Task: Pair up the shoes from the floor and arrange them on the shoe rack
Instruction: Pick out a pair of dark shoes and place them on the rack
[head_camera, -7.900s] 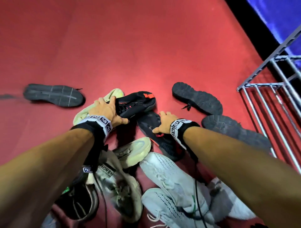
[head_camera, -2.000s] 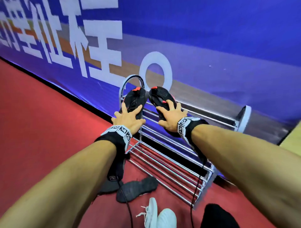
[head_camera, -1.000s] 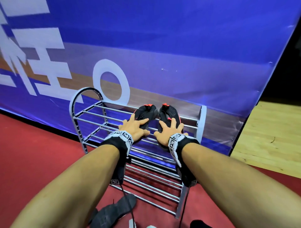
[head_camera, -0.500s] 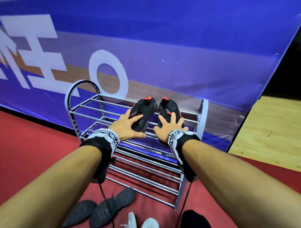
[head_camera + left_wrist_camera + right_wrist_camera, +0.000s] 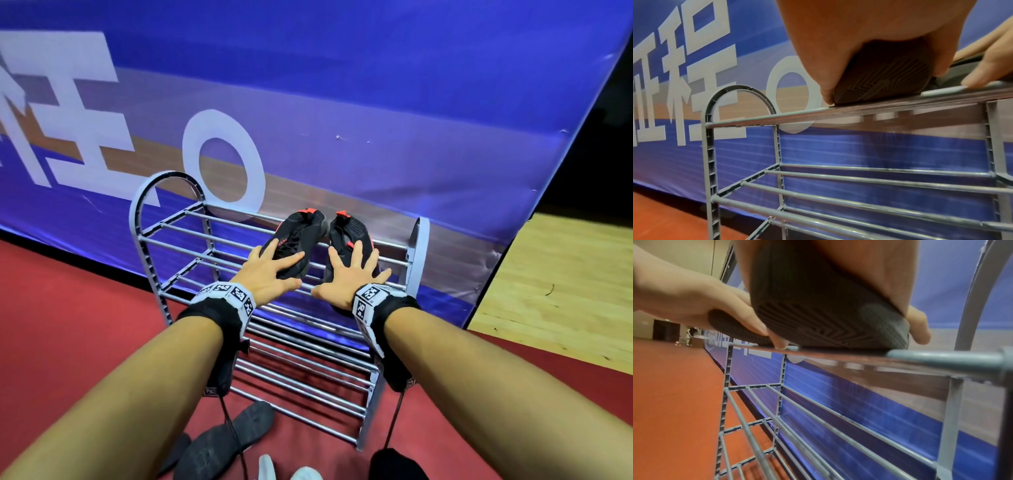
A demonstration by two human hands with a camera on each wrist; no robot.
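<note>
While both hands press down, a pair of black shoes sits on the top tier of the shoe rack (image 5: 164, 236), right of centre in the frame.

The left hand (image 5: 270, 274) lies over the left black shoe (image 5: 301, 236), fingers spread and wrapped down its sides, thumb tip at the sole edge by the front bar. The right hand (image 5: 349, 277) covers the right black shoe (image 5: 349, 229) the same way, fingers splayed and curled over its edges. The heels point toward the blue banner (image 5: 376, 85). At the lower edge of the frame, a dark upturned shoe (image 5: 222, 442) and white shoes (image 5: 294, 471) lie on the red floor (image 5: 61, 325).
</note>
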